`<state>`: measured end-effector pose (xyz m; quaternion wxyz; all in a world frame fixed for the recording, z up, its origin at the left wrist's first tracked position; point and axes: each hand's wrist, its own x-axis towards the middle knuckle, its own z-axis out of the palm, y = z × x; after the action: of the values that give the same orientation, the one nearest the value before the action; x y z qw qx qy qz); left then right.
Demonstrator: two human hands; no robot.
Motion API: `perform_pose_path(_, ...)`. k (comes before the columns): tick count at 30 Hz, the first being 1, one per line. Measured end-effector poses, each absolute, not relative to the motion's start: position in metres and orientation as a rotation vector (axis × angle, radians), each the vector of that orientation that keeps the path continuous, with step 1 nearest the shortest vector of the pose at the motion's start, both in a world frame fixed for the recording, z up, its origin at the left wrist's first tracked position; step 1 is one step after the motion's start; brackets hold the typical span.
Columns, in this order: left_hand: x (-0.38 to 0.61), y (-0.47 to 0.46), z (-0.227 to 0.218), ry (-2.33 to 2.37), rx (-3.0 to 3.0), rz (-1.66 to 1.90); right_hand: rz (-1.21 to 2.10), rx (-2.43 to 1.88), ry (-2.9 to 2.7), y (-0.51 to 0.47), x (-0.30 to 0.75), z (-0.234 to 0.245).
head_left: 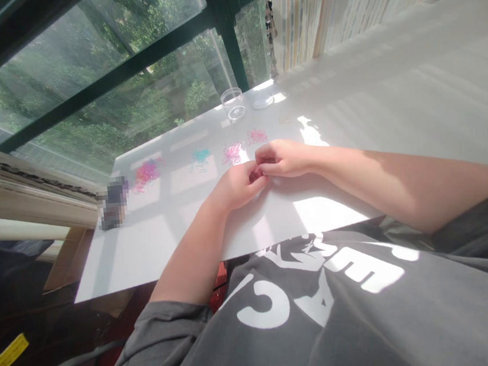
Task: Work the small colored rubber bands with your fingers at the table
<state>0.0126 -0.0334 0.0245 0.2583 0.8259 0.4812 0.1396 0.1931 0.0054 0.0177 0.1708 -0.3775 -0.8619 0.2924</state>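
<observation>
My left hand [238,185] and my right hand [282,157] meet over the white board [146,244], fingertips pinched together on something small that I cannot make out. Just beyond them lie small heaps of tiny loops: a pink heap [231,154] closest to my hands, a teal heap [200,155], a larger pink and purple heap [147,172] to the left, and another pink heap [257,136] farther back.
A clear round jar [233,103] stands at the board's far edge with its lid [262,101] beside it. A blurred dark object [114,202] sits at the left edge. A window with green bars lies behind; a curtain hangs at the right.
</observation>
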Motion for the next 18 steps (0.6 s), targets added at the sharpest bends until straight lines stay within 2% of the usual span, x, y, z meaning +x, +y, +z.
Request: perform_pose_path(18, 0.0128, -0.0334, 0.0242, 1.298, 2.241, 0.386, 0.842, -1.080, -2.447, 0.0043, 0.1933, 0.0192)
